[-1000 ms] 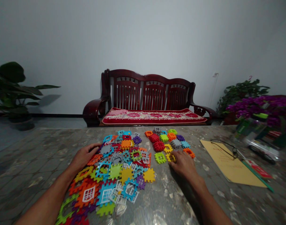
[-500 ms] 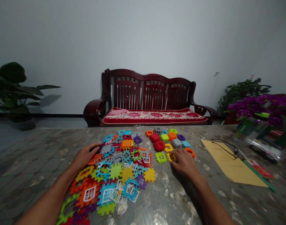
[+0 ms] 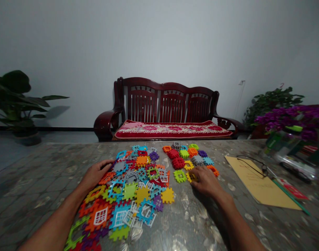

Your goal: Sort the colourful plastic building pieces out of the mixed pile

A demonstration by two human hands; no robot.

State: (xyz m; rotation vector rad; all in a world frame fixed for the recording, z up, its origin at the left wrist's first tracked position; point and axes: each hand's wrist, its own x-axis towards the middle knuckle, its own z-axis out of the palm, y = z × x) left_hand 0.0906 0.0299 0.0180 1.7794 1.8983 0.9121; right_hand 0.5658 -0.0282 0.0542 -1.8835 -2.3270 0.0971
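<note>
A pile of interlocking plastic building tiles (image 3: pixel 129 191) in many colours spreads over the left and middle of the table, some with white window grilles. My left hand (image 3: pixel 98 171) rests against the pile's left edge, fingers stretched loosely and thumb side toward the tiles. To the right lies a smaller group of tiles, some in stacks, such as the red stack (image 3: pixel 178 162). At that group's near side, my right hand (image 3: pixel 205 179) curls its fingers over a yellow building tile (image 3: pixel 191 176), partly covering it. A lime green tile (image 3: pixel 179 176) lies just left of it.
On the right are a tan envelope (image 3: pixel 261 188), glasses (image 3: pixel 264 169), a green pencil (image 3: pixel 290 197) and a clear bottle (image 3: pixel 288 141). Purple flowers (image 3: pixel 300 118) stand behind them. Beyond the stone-patterned table (image 3: pixel 55 167) is a dark wooden bench (image 3: pixel 172 104).
</note>
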